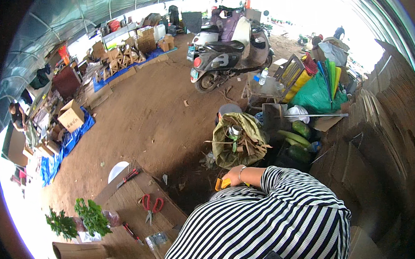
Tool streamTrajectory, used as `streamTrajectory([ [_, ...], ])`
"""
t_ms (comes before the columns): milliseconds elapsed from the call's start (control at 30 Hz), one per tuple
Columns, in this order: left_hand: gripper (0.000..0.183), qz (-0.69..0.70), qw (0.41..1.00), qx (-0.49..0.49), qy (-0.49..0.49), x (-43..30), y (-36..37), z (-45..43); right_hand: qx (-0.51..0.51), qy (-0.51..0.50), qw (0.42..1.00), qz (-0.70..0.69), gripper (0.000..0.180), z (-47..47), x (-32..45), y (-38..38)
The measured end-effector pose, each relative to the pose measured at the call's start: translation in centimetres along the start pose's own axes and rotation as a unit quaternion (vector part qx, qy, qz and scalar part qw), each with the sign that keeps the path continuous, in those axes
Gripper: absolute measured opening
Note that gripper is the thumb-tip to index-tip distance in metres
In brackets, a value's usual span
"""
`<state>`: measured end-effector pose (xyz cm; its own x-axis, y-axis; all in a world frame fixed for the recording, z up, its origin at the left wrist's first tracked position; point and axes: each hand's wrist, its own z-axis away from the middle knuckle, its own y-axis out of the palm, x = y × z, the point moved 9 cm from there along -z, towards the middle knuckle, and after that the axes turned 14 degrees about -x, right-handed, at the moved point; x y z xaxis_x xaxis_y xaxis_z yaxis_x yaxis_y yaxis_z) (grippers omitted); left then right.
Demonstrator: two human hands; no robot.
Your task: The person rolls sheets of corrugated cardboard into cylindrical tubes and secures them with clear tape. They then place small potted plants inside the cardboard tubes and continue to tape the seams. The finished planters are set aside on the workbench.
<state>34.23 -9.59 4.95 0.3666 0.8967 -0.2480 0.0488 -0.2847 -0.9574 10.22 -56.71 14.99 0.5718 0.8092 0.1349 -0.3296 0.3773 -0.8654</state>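
Observation:
My right hand [234, 175], with a bracelet at the wrist, is closed around a yellow plastic object [222, 183]. My striped shirt hides part of that object, so its kind is unclear. Just beyond the hand stands an open olive woven sack [221, 153] holding cardboard scraps. My left hand is out of view. To the left is a cardboard-topped work table [126, 195]. On it lie red-handled scissors [151, 208], a red and black utility knife [129, 177] and a second such knife [132, 233]. Leafy green plants [91, 215] with plastic-wrapped bases lie along its left side.
Cardboard tubes [81, 252] lie at lower left. Stacked flat cardboard [382, 129] rises on the right, near green gourds [298, 152]. A scooter [231, 53] stands on the dirt floor ahead. A person [17, 116] is at far left beside a carton [71, 116].

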Motion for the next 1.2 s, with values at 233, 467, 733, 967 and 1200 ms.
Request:
streamTrajectory([
  [233,0.084,0.012,1.000,-0.001,0.005,-1.8,0.0,-0.8,0.024,0.007,0.999,0.026,0.068,1.6,-0.7,-0.4],
  [467,0.070,0.026,0.999,-0.018,0.020,-1.9,-1.4,-2.1,0.040,-0.001,0.999,0.024,0.066,1.8,0.8,-0.3],
  [733,0.056,0.048,0.995,-0.075,0.033,-0.7,-6.4,-6.5,0.011,-0.007,0.999,0.041,0.067,3.1,-0.2,-0.1],
  [967,0.045,0.055,0.988,-0.140,0.043,1.2,-13.1,-10.0,0.024,-0.015,0.999,0.021,0.067,1.8,-0.9,0.9],
  [1200,0.037,-0.083,0.957,-0.210,0.181,0.6,-24.0,-13.1,0.053,-0.096,0.992,-0.060,0.058,-3.3,3.7,-1.7],
])
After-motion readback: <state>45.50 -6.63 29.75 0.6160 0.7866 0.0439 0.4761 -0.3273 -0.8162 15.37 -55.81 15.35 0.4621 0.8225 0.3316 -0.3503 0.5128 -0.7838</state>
